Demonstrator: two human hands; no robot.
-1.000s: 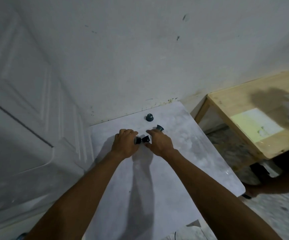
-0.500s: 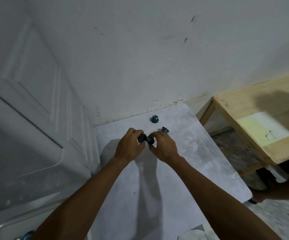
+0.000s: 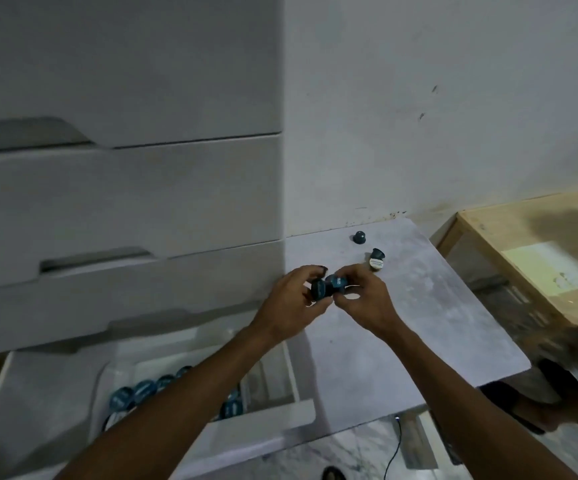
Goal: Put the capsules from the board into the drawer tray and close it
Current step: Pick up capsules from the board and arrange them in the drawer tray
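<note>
My left hand (image 3: 292, 299) and my right hand (image 3: 363, 299) meet above the grey marble board (image 3: 419, 323). Each pinches a dark blue capsule: the left one (image 3: 320, 289), the right one (image 3: 338, 283), and the two touch. Two more capsules lie on the board near the wall: one upright (image 3: 359, 237), one on its side (image 3: 375, 259). Below left the white drawer (image 3: 38, 393) stands pulled out. Its tray (image 3: 114, 368) holds several blue-lidded capsules (image 3: 135, 394), partly hidden by my left forearm.
White closed drawer fronts (image 3: 124, 202) rise on the left above the pulled-out drawer. A wooden table (image 3: 522, 244) stands to the right of the board. Another person's hand (image 3: 564, 407) shows at the right edge, low down. A white wall is behind.
Both hands have lifted the two capsules off the board and drawn them toward me and to the left. The view has swung left and down, bringing the pulled-out drawer into sight.
</note>
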